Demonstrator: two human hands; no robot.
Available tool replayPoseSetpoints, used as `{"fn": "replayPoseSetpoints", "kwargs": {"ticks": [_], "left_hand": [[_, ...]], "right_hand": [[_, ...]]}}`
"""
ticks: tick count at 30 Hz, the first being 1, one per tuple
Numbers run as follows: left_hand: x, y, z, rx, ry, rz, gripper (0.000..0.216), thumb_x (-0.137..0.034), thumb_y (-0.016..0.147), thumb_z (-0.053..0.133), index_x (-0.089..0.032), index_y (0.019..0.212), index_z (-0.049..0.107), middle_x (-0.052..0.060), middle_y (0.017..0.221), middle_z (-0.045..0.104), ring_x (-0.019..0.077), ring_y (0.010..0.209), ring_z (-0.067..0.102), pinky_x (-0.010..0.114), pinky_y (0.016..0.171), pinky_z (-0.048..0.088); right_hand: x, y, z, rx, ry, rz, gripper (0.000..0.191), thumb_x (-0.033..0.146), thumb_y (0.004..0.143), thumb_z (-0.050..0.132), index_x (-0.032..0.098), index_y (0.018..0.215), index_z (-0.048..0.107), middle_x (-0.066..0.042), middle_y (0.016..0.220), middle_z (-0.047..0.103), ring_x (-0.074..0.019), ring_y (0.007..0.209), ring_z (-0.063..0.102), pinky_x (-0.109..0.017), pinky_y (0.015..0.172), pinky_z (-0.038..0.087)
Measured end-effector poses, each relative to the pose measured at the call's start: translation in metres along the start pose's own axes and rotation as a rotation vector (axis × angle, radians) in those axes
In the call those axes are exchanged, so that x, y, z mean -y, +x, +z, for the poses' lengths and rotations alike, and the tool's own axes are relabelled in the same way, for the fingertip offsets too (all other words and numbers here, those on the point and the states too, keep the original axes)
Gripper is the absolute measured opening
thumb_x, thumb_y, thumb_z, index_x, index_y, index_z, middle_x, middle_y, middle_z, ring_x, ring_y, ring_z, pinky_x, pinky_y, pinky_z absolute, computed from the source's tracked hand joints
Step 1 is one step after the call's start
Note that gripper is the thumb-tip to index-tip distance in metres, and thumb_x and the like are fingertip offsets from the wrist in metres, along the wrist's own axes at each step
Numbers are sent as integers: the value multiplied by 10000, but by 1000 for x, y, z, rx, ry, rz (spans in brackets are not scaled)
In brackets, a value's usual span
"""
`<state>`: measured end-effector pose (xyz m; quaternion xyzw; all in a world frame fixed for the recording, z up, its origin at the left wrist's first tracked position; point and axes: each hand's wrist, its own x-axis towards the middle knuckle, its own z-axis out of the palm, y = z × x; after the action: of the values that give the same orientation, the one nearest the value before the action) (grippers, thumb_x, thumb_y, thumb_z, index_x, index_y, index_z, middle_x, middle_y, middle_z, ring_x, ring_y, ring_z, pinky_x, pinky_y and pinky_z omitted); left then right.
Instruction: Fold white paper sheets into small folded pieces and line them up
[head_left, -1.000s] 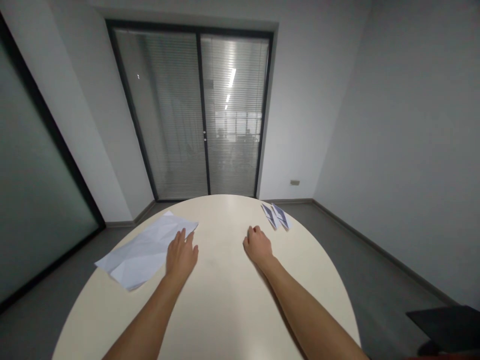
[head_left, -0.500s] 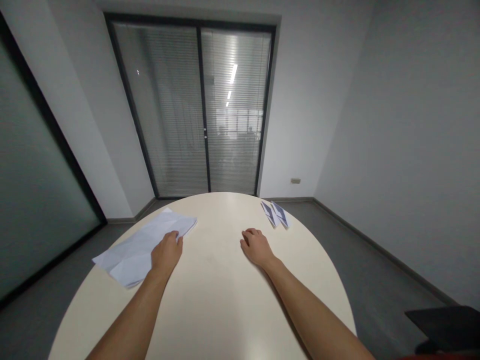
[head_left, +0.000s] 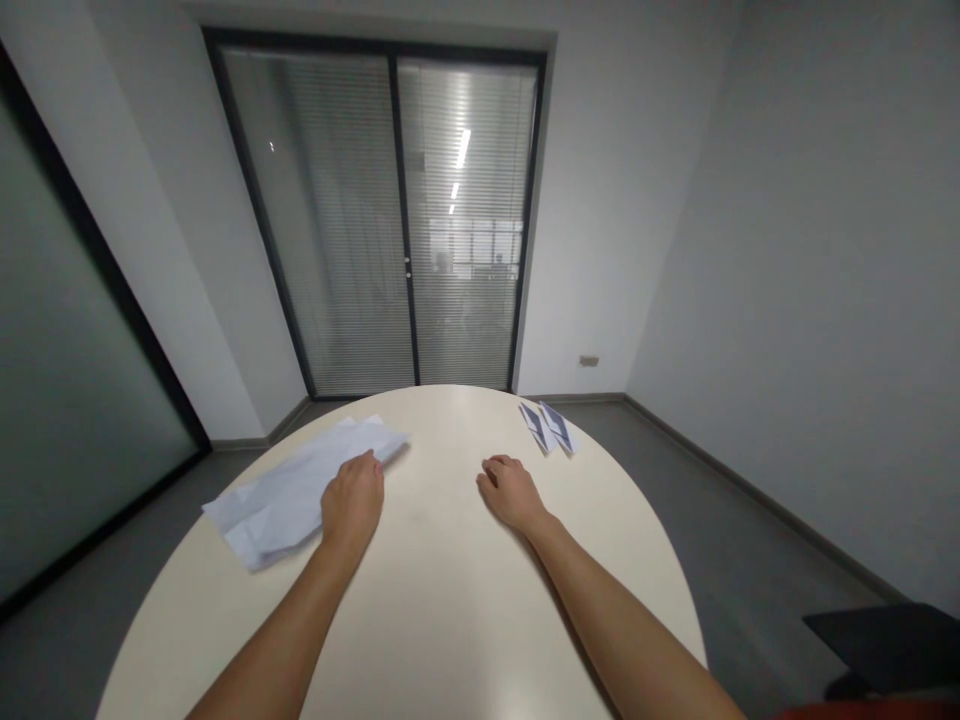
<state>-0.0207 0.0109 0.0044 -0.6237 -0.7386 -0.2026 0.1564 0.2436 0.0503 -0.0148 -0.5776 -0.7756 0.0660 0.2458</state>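
Observation:
On the left side of the round table lie crumpled white sheets of paper, creased and partly lifted at the right end. My left hand is closed on their near right edge, and its fingertips are partly hidden. My right hand rests on the tabletop right of the middle, palm down. Its fingers are loosely bent, with the thumb a little apart and nothing held. Beyond it, near the far right edge, two folded paper pieces with dark blue-grey and white faces lie side by side.
The table's curved rim bounds both sides and the far end. A dark chair-like object stands at the lower right. Past the table are a glass door with blinds, white walls and a wall socket.
My left hand has moved to the right, dragging the paper with it, and the paper's right end has risen and crumpled more. My right hand has stayed about where it was.

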Motion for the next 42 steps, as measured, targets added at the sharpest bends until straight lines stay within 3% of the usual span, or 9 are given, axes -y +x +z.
{"fn": "replayPoseSetpoints", "kwargs": {"ticks": [3,8,15,18,22,25,29,37,42], "left_hand": [[-26,-14,-6,64,-15,157,356,-229,1007,354,-127,1205,632,148,1216,685,235,1166,620,313,916,489],[-69,-40,-15,359,-43,284,317,-222,1013,343,-171,1004,656,99,905,743,234,847,720,326,737,512],[-92,-63,-29,434,-286,696,231,-269,988,444,-200,1007,664,76,1045,728,216,933,708,307,792,516],[-93,-67,-30,448,-428,808,243,-281,993,434,-225,947,666,31,955,737,189,884,701,290,792,518],[-85,-59,-17,344,-494,638,287,-239,990,372,-211,991,658,49,980,738,191,930,693,311,854,526],[-72,-50,3,199,-376,421,385,-216,946,402,-150,1285,572,133,1339,625,249,1275,559,397,1071,436],[-57,-47,25,322,-136,251,619,-410,944,432,-99,1478,413,187,1590,339,359,1481,280,528,1180,265],[-59,-51,24,414,-96,352,544,-364,1004,300,-185,1506,408,96,1629,280,323,1511,212,536,1200,213],[-58,-49,27,415,-101,339,532,-348,1006,300,-207,1509,403,75,1627,293,319,1512,209,534,1197,219]], "right_hand": [[2,3,-7,-157,127,45,391,341,987,416,150,1219,664,-132,1253,649,-246,1158,573,-339,1010,404],[5,7,-27,-409,268,6,374,352,986,401,173,1156,683,-109,1183,688,-243,1137,590,-375,1045,406],[19,-4,-13,-118,281,-123,447,395,1017,373,158,1296,630,-113,1354,622,-217,1277,536,-359,1119,362],[20,-9,1,101,142,-83,537,445,1020,364,162,1458,491,-148,1531,443,-302,1439,353,-513,1178,231],[18,-12,8,310,-15,-31,631,511,1000,377,193,1545,349,-125,1630,252,-344,1510,150,-580,1191,94],[20,-13,6,323,-32,-26,632,515,989,385,205,1539,359,-113,1636,243,-338,1513,140,-567,1194,91],[25,-16,2,279,-72,31,598,467,979,412,211,1520,392,-118,1619,289,-367,1497,181,-599,1176,119],[50,-20,9,263,-13,-194,536,414,1051,220,215,1518,392,-94,1608,324,-264,1496,230,-499,1193,185],[36,-13,14,306,-53,-77,611,497,1040,201,198,1558,324,-95,1631,252,-287,1514,171,-498,1205,135]]}}
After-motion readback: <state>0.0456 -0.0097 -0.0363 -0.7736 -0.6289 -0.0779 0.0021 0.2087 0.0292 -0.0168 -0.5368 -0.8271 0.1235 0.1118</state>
